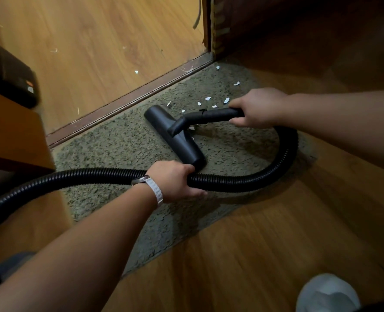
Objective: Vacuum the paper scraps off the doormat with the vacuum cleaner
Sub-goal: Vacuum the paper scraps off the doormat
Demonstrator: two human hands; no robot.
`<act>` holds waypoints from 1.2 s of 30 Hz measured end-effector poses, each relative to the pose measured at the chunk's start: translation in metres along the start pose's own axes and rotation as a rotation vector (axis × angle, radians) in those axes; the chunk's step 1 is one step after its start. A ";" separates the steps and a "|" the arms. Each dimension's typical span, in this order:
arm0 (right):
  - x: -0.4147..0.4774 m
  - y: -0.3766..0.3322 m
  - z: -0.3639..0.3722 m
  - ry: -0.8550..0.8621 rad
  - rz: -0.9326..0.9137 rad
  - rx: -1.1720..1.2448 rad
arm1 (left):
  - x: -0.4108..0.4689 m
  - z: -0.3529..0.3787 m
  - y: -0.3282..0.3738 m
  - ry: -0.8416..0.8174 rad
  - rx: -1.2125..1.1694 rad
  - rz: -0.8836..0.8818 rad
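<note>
Warm-toned wood-grain floor (276, 255) is seen all around, and on it a doormat (123, 145) of shaggy olive-grey pile is laid against a dark brown threshold strip (128, 100). Small white paper scraps (226, 100), torn and irregular, are scattered over the far end of the doormat; a few more are seen on the floor beyond the strip. A smooth, matte black floor head (175, 136), long and rounded at its ends, is set flat on the pile near the middle of the doormat, just beside the scraps. A curved rigid tube (213, 114) of the same black plastic is joined to it, and the tube's end is gripped by the right hand (258, 108), fingers curled round it. From there a black ribbed hose (283, 158) is looped over the doormat and is held by the left hand (175, 180), closed round it just beside the floor head's near end. A watch (155, 190) with a pale strap is worn on the left wrist
</note>
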State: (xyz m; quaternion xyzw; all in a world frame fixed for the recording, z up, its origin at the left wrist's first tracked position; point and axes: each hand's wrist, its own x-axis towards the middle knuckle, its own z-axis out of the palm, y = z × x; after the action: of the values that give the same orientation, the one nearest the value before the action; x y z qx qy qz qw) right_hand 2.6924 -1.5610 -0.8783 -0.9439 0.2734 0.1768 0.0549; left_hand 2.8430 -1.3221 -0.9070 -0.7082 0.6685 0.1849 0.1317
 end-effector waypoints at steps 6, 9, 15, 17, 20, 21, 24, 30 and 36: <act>-0.015 0.010 0.001 0.005 0.039 0.017 | -0.001 0.002 0.006 -0.008 -0.016 0.006; -0.024 0.023 -0.003 0.004 0.084 0.015 | 0.000 0.002 0.012 0.005 -0.020 0.002; -0.040 0.044 -0.006 0.006 0.208 0.028 | 0.010 0.000 0.012 0.052 -0.055 -0.007; -0.045 0.049 -0.005 0.010 0.244 0.045 | 0.013 0.000 0.012 0.068 -0.069 -0.009; -0.051 0.057 -0.004 0.016 0.265 0.073 | 0.015 -0.002 0.014 0.061 -0.082 -0.015; -0.053 0.059 -0.005 0.015 0.276 0.085 | 0.016 -0.003 0.014 0.059 -0.080 -0.016; -0.057 0.065 -0.003 0.012 0.326 0.111 | 0.020 -0.003 0.017 0.060 -0.066 -0.013; -0.055 0.073 0.005 0.014 0.400 0.156 | 0.023 -0.001 0.017 0.089 -0.086 -0.027; -0.041 0.059 0.005 -0.010 0.323 0.171 | 0.018 -0.003 0.012 0.069 -0.055 -0.020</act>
State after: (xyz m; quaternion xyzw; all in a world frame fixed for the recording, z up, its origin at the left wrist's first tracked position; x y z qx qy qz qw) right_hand 2.6272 -1.5899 -0.8682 -0.8787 0.4352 0.1641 0.1074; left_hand 2.8321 -1.3401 -0.9114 -0.7241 0.6603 0.1773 0.0911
